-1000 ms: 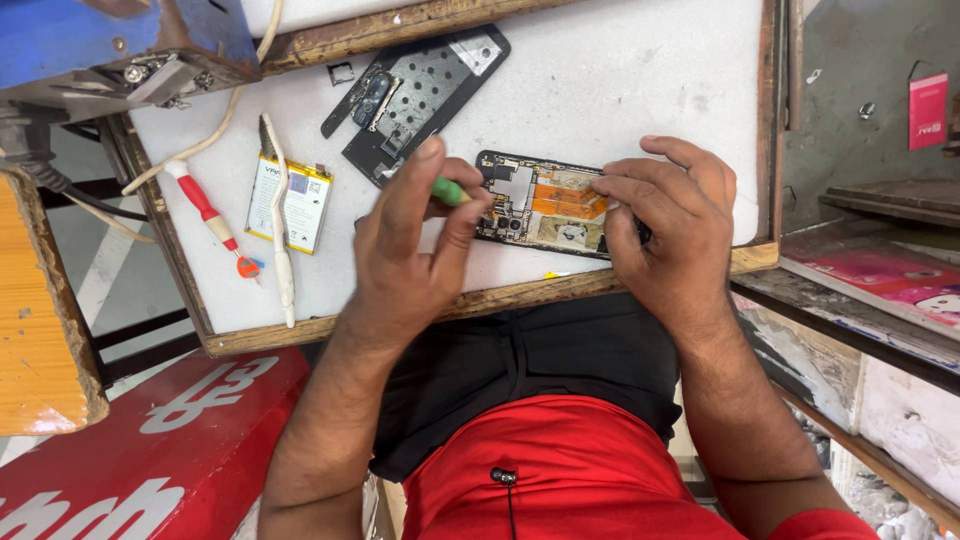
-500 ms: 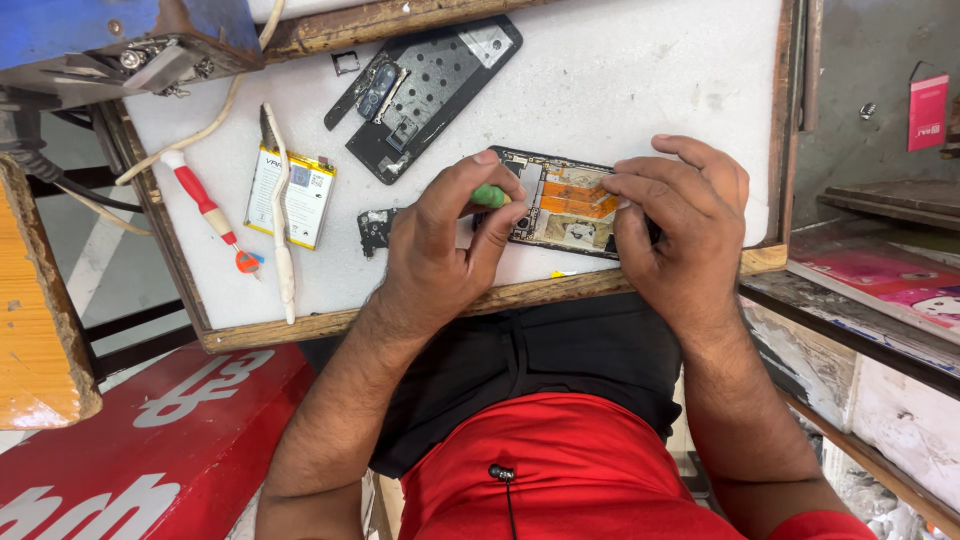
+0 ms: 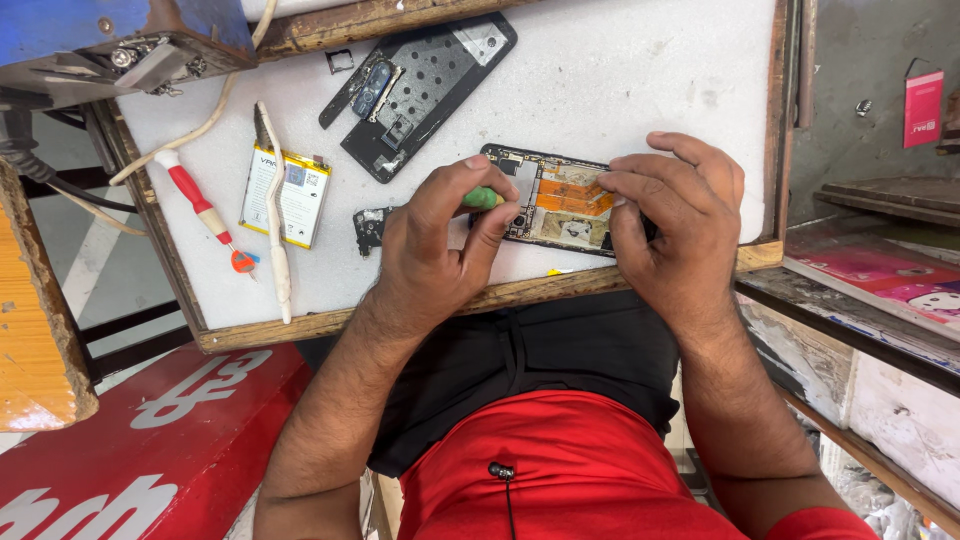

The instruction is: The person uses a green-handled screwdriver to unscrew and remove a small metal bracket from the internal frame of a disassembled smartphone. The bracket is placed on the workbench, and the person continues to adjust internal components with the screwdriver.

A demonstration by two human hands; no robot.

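Note:
An opened phone body point(image 3: 555, 198) with exposed orange and dark parts lies on the white work surface point(image 3: 620, 80). My left hand point(image 3: 435, 245) pinches a green-handled tool point(image 3: 482, 198) whose tip meets the phone's left end. My right hand point(image 3: 675, 225) rests on the phone's right end and holds it down with the fingertips. A small black part point(image 3: 370, 226) lies just left of my left hand.
A black phone back cover point(image 3: 420, 90) lies farther up. A white battery point(image 3: 288, 195), a white stick-shaped tool point(image 3: 273, 215) and a red-handled screwdriver point(image 3: 198, 205) sit at the left. A wooden rim point(image 3: 560, 285) edges the surface. A blue device point(image 3: 110, 40) sits top left.
My left hand with the green tool has shifted right and up onto the phone's left end. My right hand stays on the phone.

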